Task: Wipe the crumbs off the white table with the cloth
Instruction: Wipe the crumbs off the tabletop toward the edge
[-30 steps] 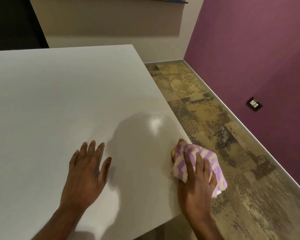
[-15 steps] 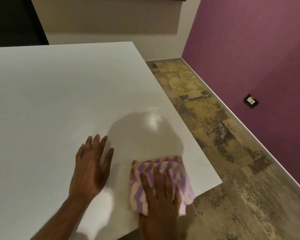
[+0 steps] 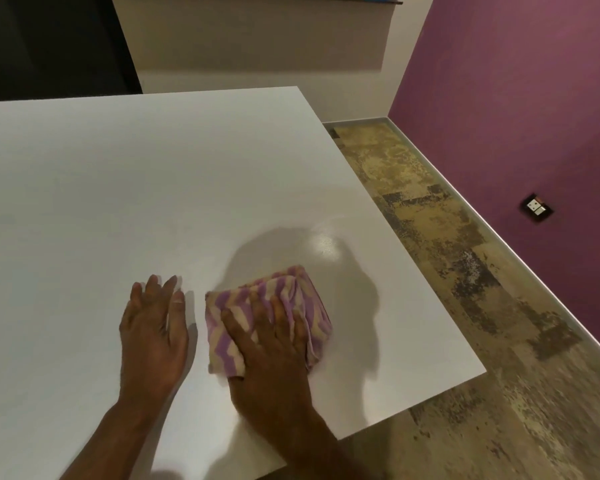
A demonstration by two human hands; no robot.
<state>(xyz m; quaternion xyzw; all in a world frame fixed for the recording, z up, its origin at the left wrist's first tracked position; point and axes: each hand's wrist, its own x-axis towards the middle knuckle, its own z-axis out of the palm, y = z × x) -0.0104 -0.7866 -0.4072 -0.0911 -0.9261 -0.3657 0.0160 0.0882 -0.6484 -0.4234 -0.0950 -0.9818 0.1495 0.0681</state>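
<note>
A folded cloth (image 3: 302,299) with purple and cream zigzag stripes lies on the white table (image 3: 153,188), near its front right part. My right hand (image 3: 274,351) presses flat on top of the cloth, fingers spread over it. My left hand (image 3: 153,334) rests flat on the table just left of the cloth, fingers together, holding nothing. I can make out no crumbs on the surface.
The table's right edge (image 3: 413,271) drops to a mottled brown floor (image 3: 465,271). A purple wall (image 3: 516,98) with a socket plate (image 3: 537,208) stands at the right. A beige wall with a ledge runs behind the table.
My right hand has slid the cloth from the table's right edge leftward and a little forward onto the surface, close beside my left hand. The left hand has stayed flat.
</note>
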